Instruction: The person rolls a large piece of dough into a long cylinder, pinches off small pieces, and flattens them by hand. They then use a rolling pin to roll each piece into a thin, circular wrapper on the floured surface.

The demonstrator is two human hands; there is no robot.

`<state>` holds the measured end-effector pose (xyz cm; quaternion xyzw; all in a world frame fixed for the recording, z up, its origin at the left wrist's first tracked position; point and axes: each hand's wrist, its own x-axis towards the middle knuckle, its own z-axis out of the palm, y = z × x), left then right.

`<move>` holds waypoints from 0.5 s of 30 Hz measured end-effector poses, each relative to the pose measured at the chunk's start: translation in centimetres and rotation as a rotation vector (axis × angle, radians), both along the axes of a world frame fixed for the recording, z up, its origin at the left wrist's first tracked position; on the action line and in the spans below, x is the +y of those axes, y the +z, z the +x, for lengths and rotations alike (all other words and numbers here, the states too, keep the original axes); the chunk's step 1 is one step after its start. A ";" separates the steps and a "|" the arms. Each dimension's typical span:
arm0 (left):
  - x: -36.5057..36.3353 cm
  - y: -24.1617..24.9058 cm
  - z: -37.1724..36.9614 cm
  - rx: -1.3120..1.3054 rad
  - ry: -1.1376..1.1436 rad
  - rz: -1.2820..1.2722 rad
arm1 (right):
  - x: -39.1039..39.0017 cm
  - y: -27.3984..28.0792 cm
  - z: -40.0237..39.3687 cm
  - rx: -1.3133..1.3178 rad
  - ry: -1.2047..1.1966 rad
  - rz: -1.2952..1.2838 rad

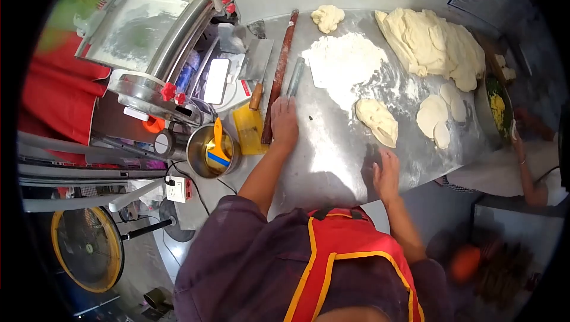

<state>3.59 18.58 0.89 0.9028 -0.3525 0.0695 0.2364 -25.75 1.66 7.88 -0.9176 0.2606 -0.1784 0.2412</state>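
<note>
My left hand [285,125] lies beside the long reddish-brown rolling pin [281,64], its fingers stretched forward. Their tips are right at the near end of a slim grey stick-shaped tool [295,77]. Over the front of the metal table [323,170], my right hand [387,173] has its thumb apart from its fingers and holds nothing. Just ahead of it sits an oblong piece of dough [377,121]. White flour [344,64] is spread behind that piece, and a smaller dough lump [328,18] rests at the back.
A large dough mass [424,43] and flat dough rounds [432,115] lie right. Another person's hand [518,144] is by a bowl of green and yellow filling [497,105]. Left stand a dough roller machine [160,49], a cleaver [256,61] and a pot [196,150] with an orange-handled brush [218,138].
</note>
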 end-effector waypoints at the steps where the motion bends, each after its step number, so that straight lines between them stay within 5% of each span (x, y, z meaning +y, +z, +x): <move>1: -0.5 -0.5 0.0 -0.041 -0.048 -0.007 | 0.1 -0.3 -0.3 -0.008 -0.012 -0.005; 6: -0.3 -1.8 -4.0 0.096 -0.402 0.056 | 0.1 -0.4 -1.6 -0.017 -0.071 0.025; 15: 14.5 3.2 -10.0 0.295 -0.139 0.471 | -4.6 -1.8 -2.5 -0.032 -0.194 0.027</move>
